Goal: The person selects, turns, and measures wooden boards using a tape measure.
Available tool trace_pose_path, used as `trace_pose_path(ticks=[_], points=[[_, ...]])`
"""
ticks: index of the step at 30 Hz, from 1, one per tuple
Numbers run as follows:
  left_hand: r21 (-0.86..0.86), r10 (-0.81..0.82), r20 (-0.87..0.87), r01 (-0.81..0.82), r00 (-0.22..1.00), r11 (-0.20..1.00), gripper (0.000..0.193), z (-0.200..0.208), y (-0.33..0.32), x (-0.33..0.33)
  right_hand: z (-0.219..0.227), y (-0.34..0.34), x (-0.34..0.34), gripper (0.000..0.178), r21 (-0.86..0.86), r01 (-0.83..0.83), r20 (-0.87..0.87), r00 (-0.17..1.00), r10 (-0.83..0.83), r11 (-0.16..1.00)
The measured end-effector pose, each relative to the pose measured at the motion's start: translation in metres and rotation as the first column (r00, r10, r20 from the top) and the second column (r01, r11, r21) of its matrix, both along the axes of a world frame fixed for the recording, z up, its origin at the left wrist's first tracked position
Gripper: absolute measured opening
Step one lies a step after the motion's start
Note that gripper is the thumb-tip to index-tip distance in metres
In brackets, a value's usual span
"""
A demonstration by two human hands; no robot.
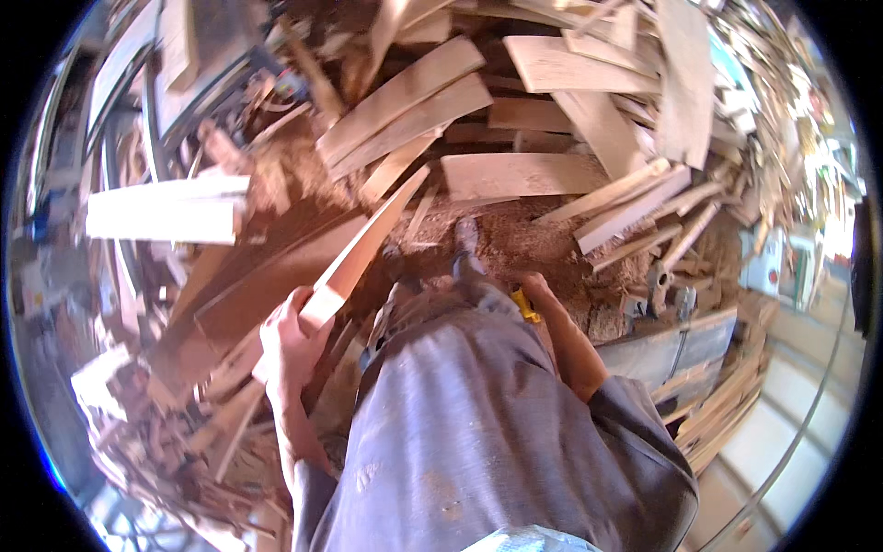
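Note:
My left hand (291, 339) is closed round the near end of a long, narrow wooden board (363, 250). The board slants up and away to the right, its far tip near the loose planks. On the right, beside my body, my right hand (537, 289) is closed on a small yellow object (525, 306). Most of that object is hidden by the hand and shirt, so its kind cannot be made out. Ahead of me, a wide plank (520, 175) lies on the sawdust, and two boards (405, 106) overlap to its left.
Brown sawdust (515, 237) covers the floor around my shoe (467, 235). Stacked offcuts (635, 207) crowd the right side. Pale boards (166, 210) jut out on the left above a scrap heap (166, 432). A grey metal panel (667, 354) stands at the lower right, near a cable (809, 414).

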State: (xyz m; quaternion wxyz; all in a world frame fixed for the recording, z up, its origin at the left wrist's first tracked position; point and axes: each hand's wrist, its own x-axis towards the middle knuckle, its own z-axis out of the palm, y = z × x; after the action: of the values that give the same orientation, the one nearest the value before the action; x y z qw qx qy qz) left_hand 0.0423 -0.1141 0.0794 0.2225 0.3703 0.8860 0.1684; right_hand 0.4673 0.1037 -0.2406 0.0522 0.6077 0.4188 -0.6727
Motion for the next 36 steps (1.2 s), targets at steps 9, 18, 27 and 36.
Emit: trace_pose_path(ticks=[9, 18, 27, 36], points=[[0.127, -0.13, -0.008, 0.13, 0.992, 0.983, 0.059, -0.013, 0.001, -0.017, 0.011, 0.027, -0.087, 0.018, 0.908, -0.278, -0.013, 0.73, 0.683, 0.314], [0.184, -0.22, 0.016, 0.213, 0.975, 0.96, 0.063, -0.022, 0.011, -0.058, 0.015, -0.052, -0.115, 0.015, 0.884, -0.031, -0.263, 0.792, 0.551, 0.467], [0.308, -0.53, 0.354, 0.439, 0.77, 0.844, 0.082, -0.049, 0.025, -0.105, 0.114, -0.104, -0.114, 0.027, 0.141, 0.545, -0.533, 0.745, -0.401, 0.826], [0.279, -0.663, 0.354, 0.602, 0.66, 0.748, 0.097, 0.008, 0.13, -0.026, 0.198, -0.101, -0.159, 0.035, 0.057, 0.379, -0.575, 0.769, -0.279, 0.924]])
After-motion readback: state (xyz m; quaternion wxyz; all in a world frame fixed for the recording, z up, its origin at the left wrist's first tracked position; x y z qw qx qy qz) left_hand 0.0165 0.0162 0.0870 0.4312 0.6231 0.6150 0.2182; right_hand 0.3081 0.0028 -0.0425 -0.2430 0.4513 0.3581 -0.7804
